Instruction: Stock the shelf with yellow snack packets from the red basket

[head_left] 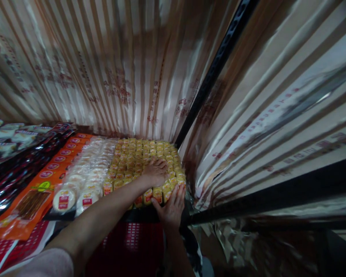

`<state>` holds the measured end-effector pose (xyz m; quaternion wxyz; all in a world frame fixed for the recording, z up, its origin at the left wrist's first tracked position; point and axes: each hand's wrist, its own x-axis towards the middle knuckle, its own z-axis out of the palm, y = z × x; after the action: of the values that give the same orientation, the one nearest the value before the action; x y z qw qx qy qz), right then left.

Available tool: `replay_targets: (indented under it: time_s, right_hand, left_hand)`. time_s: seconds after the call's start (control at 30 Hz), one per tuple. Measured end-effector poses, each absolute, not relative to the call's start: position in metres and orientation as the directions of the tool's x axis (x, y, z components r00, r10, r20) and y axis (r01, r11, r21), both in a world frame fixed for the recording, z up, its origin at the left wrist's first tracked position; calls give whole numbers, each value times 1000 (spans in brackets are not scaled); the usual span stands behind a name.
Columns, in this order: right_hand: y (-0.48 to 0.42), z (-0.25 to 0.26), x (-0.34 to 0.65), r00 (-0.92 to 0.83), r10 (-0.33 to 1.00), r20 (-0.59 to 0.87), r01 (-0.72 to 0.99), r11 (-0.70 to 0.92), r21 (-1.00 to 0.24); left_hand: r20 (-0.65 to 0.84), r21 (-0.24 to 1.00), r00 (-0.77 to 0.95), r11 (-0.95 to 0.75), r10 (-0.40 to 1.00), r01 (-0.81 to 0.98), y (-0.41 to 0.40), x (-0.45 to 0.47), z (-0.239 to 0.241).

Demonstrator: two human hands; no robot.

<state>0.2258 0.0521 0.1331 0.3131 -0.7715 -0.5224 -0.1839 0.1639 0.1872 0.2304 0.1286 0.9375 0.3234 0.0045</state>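
Observation:
Rows of small yellow-wrapped snack packs (129, 154) stand tightly lined up on the display, several with red and orange labels at the front. Across their tops, toward the right side, my left hand (156, 172) lies flat with its fingers stretched out. My right hand (173, 207) rests against the front right corner of the rows, thumb apart from the straight fingers. Neither hand grips a pack. To the left of the yellow packs are rows of round white crackers (88, 198) in clear wrappers with red labels.
Orange snack bags (34, 200), dark shiny packages (20, 169) and white packets (24, 135) fill the left. A red plastic basket (132, 250) stands below the front edge. Printed plastic sheeting (118, 69) hangs behind, and a black metal post (212, 77) rises at the right corner.

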Motion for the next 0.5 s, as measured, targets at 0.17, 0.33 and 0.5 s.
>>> replay_targets:
  time_s: [0.17,0.33,0.5]
  right_hand:
    - [52,132,225,386,688,614,921,-251,-297]
    - [52,132,225,396,692,603,917,-263,-300]
    - [52,131,226,405,691,599,912,-259,-317]
  left_hand:
    - [-45,292,756,-715,653,635,184,155,244]
    - [-116,262,711,-669,694,695,179,151,241]
    - [-149,275,702,-652,696,706,184,153,248]
